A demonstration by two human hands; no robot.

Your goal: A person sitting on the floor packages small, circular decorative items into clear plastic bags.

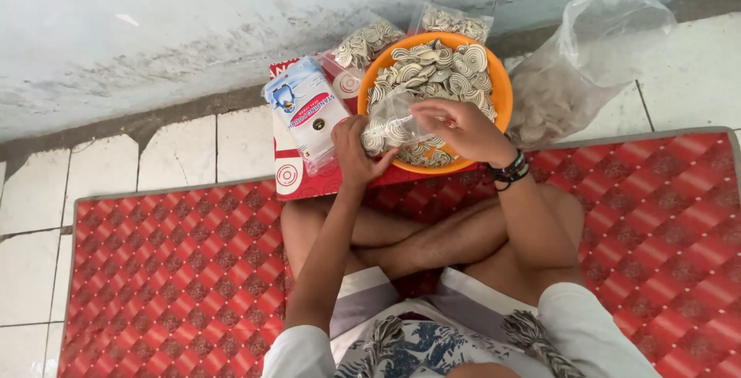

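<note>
Looking down through the head camera, I see the red patterned mat point(170, 270) spread under crossed legs, well below both sets of fingers; up and to the right of them slumps a large clear plastic bag point(587, 62) of pale chips against the wall; directly beyond the fingers sits the orange bowl point(503, 92), heaped with spiral crackers point(440, 69); left of the fingers stands a white and blue packet point(307, 112) on a red box point(289, 177); two small filled bags point(363, 42) lie behind the bowl's far rim; between the two hands, over the bowl's near edge, is a small clear bag point(390, 123) partly filled with crackers; my left hand point(353, 150) has its fingers clenched on that bag's left side; my right hand point(463, 127) curls over its top, fingertips pinching the opening; dark bracelets point(509, 171) ring the right wrist.
</note>
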